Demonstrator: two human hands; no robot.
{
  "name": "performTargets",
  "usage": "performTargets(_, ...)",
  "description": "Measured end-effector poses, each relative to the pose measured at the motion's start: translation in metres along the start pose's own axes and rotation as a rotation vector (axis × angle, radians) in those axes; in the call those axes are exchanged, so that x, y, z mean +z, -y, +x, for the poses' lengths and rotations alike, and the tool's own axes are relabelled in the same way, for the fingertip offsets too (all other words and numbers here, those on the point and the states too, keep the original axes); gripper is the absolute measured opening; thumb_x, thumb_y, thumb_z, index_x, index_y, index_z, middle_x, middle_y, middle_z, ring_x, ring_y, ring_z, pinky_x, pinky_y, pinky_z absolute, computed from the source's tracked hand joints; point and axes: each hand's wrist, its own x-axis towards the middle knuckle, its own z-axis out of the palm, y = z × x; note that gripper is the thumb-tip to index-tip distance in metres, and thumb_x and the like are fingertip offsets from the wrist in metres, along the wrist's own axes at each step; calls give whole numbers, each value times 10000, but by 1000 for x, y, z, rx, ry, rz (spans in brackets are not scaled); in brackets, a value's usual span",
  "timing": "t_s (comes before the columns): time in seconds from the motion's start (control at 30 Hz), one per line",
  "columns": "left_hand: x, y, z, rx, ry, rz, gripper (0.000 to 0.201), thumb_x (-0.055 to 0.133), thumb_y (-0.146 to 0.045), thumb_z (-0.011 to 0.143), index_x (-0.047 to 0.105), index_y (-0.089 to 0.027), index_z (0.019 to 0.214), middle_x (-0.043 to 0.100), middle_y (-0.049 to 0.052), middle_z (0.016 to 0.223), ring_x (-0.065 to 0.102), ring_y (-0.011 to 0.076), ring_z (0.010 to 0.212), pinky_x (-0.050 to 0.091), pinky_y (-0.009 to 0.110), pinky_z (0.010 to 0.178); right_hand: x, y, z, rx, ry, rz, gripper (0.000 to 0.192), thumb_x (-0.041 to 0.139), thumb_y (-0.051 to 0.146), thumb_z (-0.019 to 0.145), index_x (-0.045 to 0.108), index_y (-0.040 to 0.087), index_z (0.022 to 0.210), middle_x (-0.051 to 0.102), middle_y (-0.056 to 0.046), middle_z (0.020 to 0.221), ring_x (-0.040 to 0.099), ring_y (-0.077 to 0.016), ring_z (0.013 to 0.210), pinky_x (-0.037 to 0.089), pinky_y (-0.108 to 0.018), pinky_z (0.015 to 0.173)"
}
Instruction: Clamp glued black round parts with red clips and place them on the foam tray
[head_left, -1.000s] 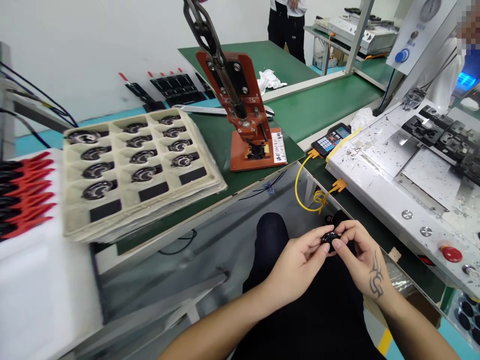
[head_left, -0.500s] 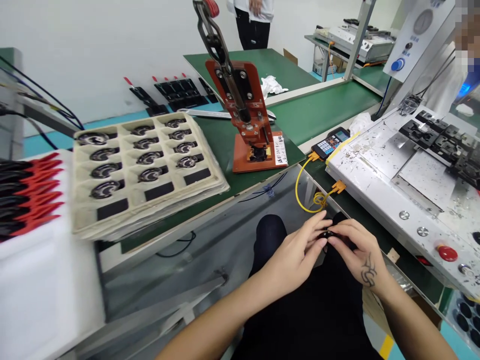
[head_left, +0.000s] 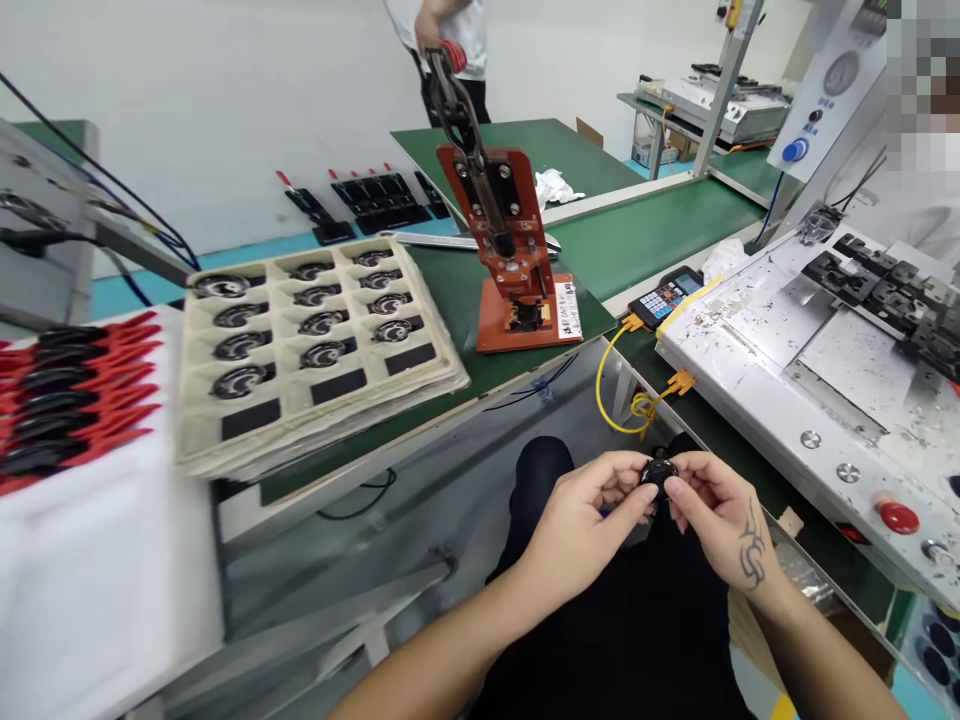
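Note:
Over my lap, my left hand (head_left: 585,520) and my right hand (head_left: 720,515) meet on a small round black part (head_left: 658,474). Fingertips of both hands pinch it from either side, and most of it is hidden by them. On the green bench to the upper left lies a beige tray (head_left: 442,350) with several similar dark round parts in its pockets. An orange hand press (head_left: 510,250) with a long lever stands right of the tray.
A white metal machine table (head_left: 780,370) with red buttons runs along the right. A keypad controller (head_left: 664,295) and a yellow cable (head_left: 615,400) lie by it. Red-and-black clips (head_left: 67,390) are stacked at far left. Another person stands behind the bench.
My view has shifted, so the bench appears further right and lower. My fingers have turned the black part slightly; both hands stay together on it.

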Motion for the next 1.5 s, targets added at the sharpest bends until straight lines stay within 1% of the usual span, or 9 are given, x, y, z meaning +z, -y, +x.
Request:
performTargets(0.13, 0, 1, -2, 50, -26, 75, 194, 776, -294, 923, 763, -192, 1088, 741, 26, 894, 734, 176, 792, 630, 295, 766, 0, -2, -1, -18, 8, -18, 299, 781, 483, 961, 772, 224, 1110, 707, -15, 779, 644, -157, 623, 589, -289, 573)
performTargets(0.5, -5, -6, -8, 104, -96, 128, 171, 727, -341, 976, 747, -175, 1010, 733, 45, 876, 692, 184, 797, 580, 299, 757, 15, -1, 4, -95, 47, -4, 246, 772, 469, 970, 746, 225, 985, 736, -23, 806, 671, -163, 667, 592, -290, 633)
performTargets(0.6, -11, -8, -16, 127, -169, 134, 199, 736, -365, 977, 745, -170, 1018, 728, 47, 883, 688, 188, 808, 573, 301, 765, 24, 2, 11, -137, 132, 7, 230, 758, 456, 985, 745, 226, 978, 761, -40, 847, 709, -188, 740, 605, -302, 675)
performTargets(0.73, -24, -13, -35, 186, -361, 139, 233, 732, -402, 985, 749, -178, 1046, 754, 69, 946, 703, 206, 859, 588, 317, 806, 47, 7, 27, -281, 262, -51, 201, 722, 422, 1020, 775, 230, 1049, 787, -71, 948, 733, -216, 835, 608, -322, 740)
performTargets(0.9, -48, -22, -73, 224, -584, 191, 264, 711, -406, 1005, 712, -205, 1176, 783, 89, 1075, 739, 233, 976, 607, 344, 904, 93, 23, 51, -524, 554, -125, 224, 652, 373, 1064, 804, 265, 1189, 781, -86, 1023, 739, -250, 906, 611, -356, 788)
performTargets(1.07, -60, -28, -128, 185, -679, 62, 381, 700, -378, 1010, 649, -187, 1335, 797, 103, 1083, 773, 228, 896, 630, 376, 875, 142, 43, 53, -650, 978, -135, 257, 613, 363, 1087, 813, 285, 1229, 753, -74, 993, 733, -239, 883, 605, -327, 763)
performTargets(1.3, -25, -15, -211, 186, -1014, -82, 508, 764, -467, 964, 658, -168, 1361, 812, 145, 1116, 818, 252, 891, 630, 380, 842, 195, 48, 15, -646, 1496, -181, 250, 609, 375, 1094, 794, 293, 1241, 746, -85, 1057, 740, -243, 902, 602, -298, 712)
performTargets(1.4, -6, -3, -241, 256, -1232, -161, 552, 805, -519, 929, 659, -161, 1323, 823, 148, 1087, 820, 248, 891, 630, 362, 828, 219, 44, -11, -659, 1610, -189, 234, 606, 391, 1095, 781, 287, 1210, 737, -82, 1022, 732, -236, 863, 580, -284, 651)
performTargets(1.5, 8, 7, -269, 286, -1392, -206, 558, 833, -534, 906, 690, -160, 1295, 829, 140, 1100, 814, 233, 887, 636, 367, 856, 238, 39, -41, -723, 1712, -147, 229, 593, 384, 1101, 773, 271, 1187, 732, -76, 1003, 730, -231, 870, 580, -294, 708)
